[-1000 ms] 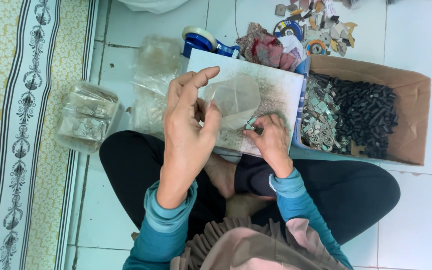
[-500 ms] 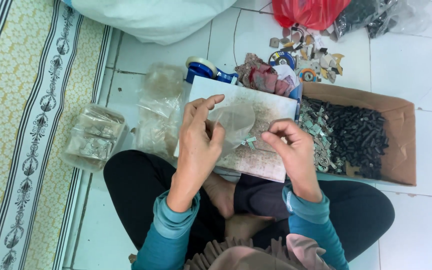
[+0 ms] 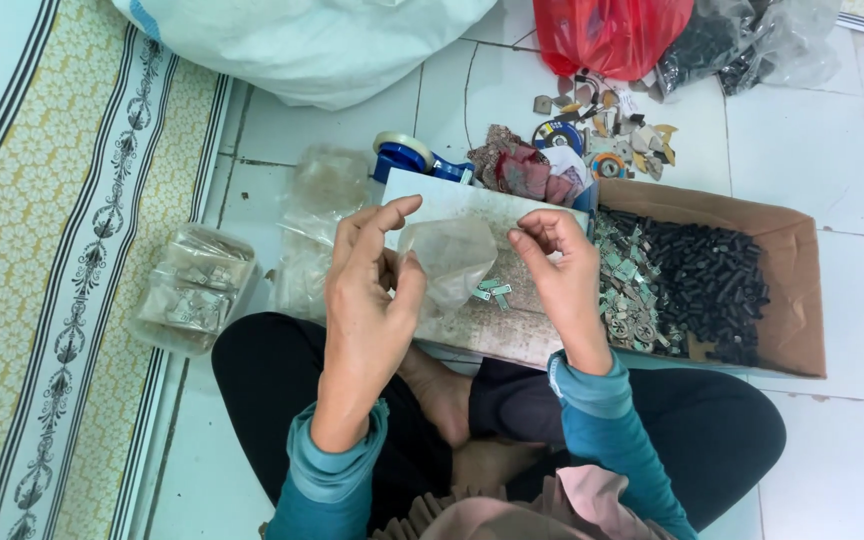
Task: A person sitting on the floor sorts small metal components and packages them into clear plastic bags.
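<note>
Left hand (image 3: 367, 300): fingers curled, thumb and fingertips pinching the edge of a small clear plastic bag (image 3: 449, 262), held above a white board (image 3: 497, 310) resting on the lap. Right hand (image 3: 564, 275): fingers drawn together at the bag's opposite edge, tips pinched; whether they enclose a part cannot be determined. Small metal pieces (image 3: 490, 291) lie on the board just below the bag. A cardboard box (image 3: 787, 300) of dark and silvery parts sits beside the right hand.

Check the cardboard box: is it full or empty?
Partly full. The box lies open, with black pieces heaped at its middle and metal bits at its left end.
</note>
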